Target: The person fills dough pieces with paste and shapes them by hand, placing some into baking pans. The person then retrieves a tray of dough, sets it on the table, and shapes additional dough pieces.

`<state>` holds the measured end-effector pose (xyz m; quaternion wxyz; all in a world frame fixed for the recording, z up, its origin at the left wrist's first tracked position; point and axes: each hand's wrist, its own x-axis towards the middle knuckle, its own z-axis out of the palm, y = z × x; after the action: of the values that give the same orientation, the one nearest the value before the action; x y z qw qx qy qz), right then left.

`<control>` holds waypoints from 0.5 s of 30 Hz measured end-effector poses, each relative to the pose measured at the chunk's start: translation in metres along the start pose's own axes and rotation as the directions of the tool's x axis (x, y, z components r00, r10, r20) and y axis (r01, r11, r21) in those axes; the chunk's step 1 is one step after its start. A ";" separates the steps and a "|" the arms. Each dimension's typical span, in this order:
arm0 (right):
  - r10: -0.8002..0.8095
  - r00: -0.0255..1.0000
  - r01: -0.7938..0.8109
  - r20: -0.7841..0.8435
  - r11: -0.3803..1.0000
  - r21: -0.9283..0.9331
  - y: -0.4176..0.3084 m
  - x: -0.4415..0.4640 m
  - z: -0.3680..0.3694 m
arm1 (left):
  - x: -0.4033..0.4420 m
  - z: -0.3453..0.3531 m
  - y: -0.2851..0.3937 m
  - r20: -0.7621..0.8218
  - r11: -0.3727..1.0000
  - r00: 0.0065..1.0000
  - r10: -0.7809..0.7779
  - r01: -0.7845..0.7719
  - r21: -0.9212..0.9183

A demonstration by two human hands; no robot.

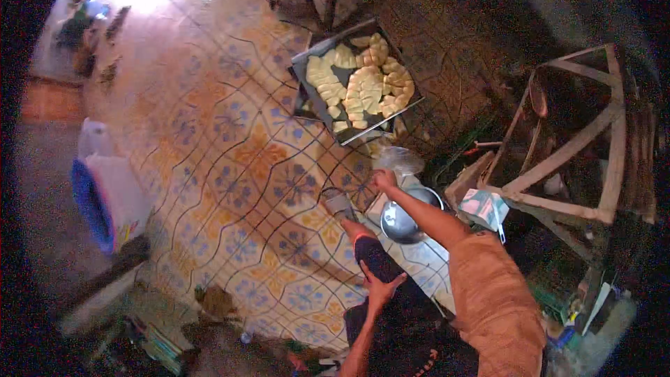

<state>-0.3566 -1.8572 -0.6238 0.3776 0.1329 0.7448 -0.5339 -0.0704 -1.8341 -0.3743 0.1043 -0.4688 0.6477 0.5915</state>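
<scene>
My left hand [380,290] lies with fingers spread on my dark trouser leg [380,258], near the knee. Stretched forward across a shiny metal bowl [399,222], my right arm ends in a closed right hand [382,180]. That hand is right beside a crumpled clear plastic bag [400,160]; what its fingers hold is too small to make out. Beyond it, a dark square baking tray [342,72] holds several pale, ridged bread or dough pieces [366,89]. My foot [340,204] rests on the tiles left of the bowl.
Patterned tiles [230,188] cover the floor. A wooden frame [607,139] stands at right, with a pale green and pink box [483,208] by its base. At left is a white container with a blue rim [94,202]. Dark legs of a stand [328,0] rise behind the tray.
</scene>
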 end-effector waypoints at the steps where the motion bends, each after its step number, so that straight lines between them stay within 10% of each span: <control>1: 0.099 0.988 -0.106 -0.116 0.993 -0.056 -0.035 0.016 0.026 | 0.025 -0.009 0.031 -0.091 0.992 0.988 -0.123 0.119 -0.041; 4: 0.113 0.991 -0.110 -0.077 0.993 0.048 0.019 0.168 0.051 | 0.083 -0.033 0.085 -0.126 0.843 0.853 -0.507 0.521 0.134; 6: 0.148 0.987 -0.156 0.056 0.973 0.169 0.095 0.249 0.055 | 0.093 -0.038 0.060 -0.172 0.894 0.899 -0.403 0.427 0.138; 8: 0.369 0.904 -0.296 -0.213 0.904 0.309 0.068 0.272 0.091 | 0.111 -0.051 0.070 -0.133 0.928 0.937 -0.322 0.340 0.151; 11: 0.327 0.824 -0.044 -0.463 0.851 0.523 0.153 0.327 0.103 | 0.121 -0.066 0.073 -0.091 0.897 0.915 -0.394 0.404 0.176; 15: 0.250 0.892 0.010 -0.376 0.821 0.570 0.047 0.247 0.105 | 0.115 -0.091 0.054 -0.048 0.915 0.919 -0.392 0.395 0.079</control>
<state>-0.4519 -1.9830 -0.8452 0.1801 0.4004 0.6110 -0.6588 -0.1335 -1.9757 -0.3922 0.2312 -0.5936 0.5668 0.5225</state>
